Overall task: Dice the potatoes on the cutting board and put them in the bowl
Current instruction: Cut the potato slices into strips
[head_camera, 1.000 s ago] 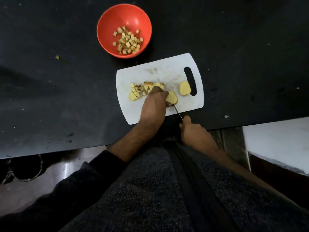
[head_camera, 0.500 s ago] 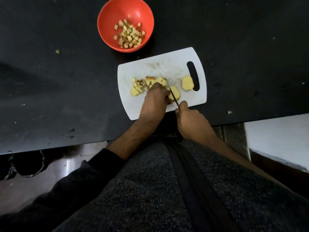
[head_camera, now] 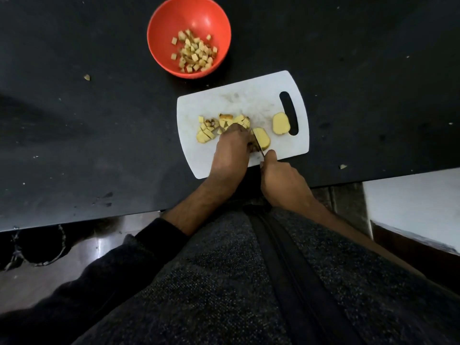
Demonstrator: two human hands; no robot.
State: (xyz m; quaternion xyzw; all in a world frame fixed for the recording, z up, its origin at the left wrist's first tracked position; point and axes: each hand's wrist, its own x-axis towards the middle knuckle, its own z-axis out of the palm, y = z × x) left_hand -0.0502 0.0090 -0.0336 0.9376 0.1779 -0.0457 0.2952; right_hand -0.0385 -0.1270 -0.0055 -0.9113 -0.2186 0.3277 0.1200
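White plastic cutting board (head_camera: 251, 95) with a slotted handle lies on the black countertop (head_camera: 74, 135). I see my left hand (head_camera: 231, 155) pressing down on a pale yellow potato slice (head_camera: 263, 140), fingers curled over its left side. My right hand (head_camera: 281, 183) is clenched around the thin-bladed knife (head_camera: 257, 144), whose edge lies across that slice. Diced potato pieces (head_camera: 214, 127) sit heaped just left of my fingers; another oval slice (head_camera: 280, 123) rests beside the handle slot. Beyond the board, the round red bowl (head_camera: 211, 18) holds small potato cubes (head_camera: 194, 52).

Table: I see a black, speckled table (head_camera: 74, 135).
Floor: dark and glossy (head_camera: 99, 245).
Right: a white surface (head_camera: 410, 202).
Light: dim.
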